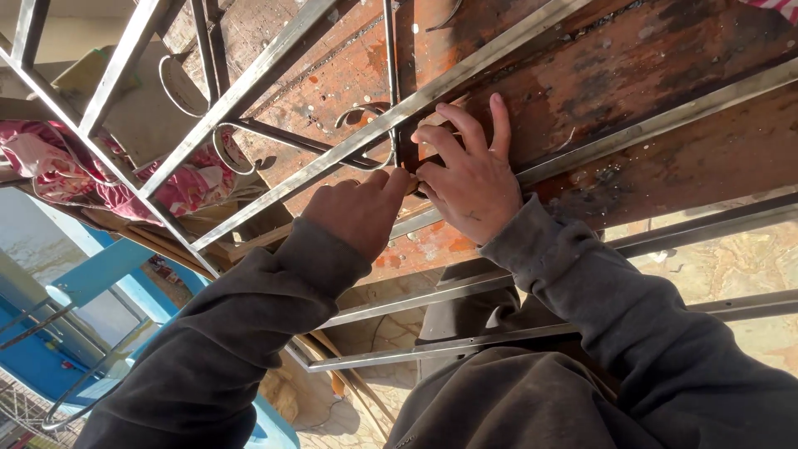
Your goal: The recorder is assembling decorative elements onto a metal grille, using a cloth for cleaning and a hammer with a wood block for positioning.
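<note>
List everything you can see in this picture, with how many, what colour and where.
Metal frame: one, grey steel bars, lying slantwise across the workbench.
Curved metal pieces: a few, grey, lying inside the frame near the hands and at upper left.
Workbench: one, rusty brown with pale spots, under the frame.
Cloth: one, pink and white patterned, bunched at left.
Blue structure: one, blue, lower left.
Stone floor: pale tan, at right below the bench.
Sleeves: two, dark grey, bottom.
Left hand: one, closed, fingertips at a frame bar.
Right hand: one, fingers spread on the bar and bench.
</note>
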